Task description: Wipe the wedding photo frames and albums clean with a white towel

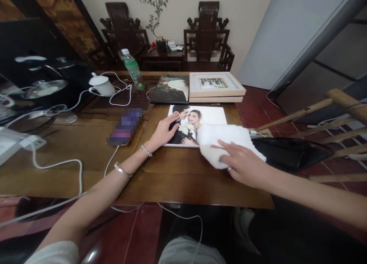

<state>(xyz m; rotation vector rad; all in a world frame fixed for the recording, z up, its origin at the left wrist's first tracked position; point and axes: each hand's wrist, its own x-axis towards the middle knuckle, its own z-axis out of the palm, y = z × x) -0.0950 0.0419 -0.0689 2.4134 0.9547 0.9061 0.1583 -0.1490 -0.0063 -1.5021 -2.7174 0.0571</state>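
Note:
A white-edged photo panel (pixel 212 114) with a picture of a couple lies flat on the wooden table (pixel 172 180). My left hand (pixel 165 131) rests on the panel's left edge with its fingers stretched out. A folded white cloth (pixel 226 136) covers the panel's lower right corner and reaches past it onto the table. On the cloth, my right hand (pixel 243 162) presses and grips it, the index finger extended and other fingers tucked into the fabric.
Behind the panel lie a dark photo panel (pixel 170 88) and stacked light-wood picture frames (pixel 218 86). To the left are a phone (pixel 126 126), a green bottle (pixel 133 70), a lidded white cup (pixel 101 85) and white cables (pixel 80 172). A wooden chair (pixel 304 113) stands at right.

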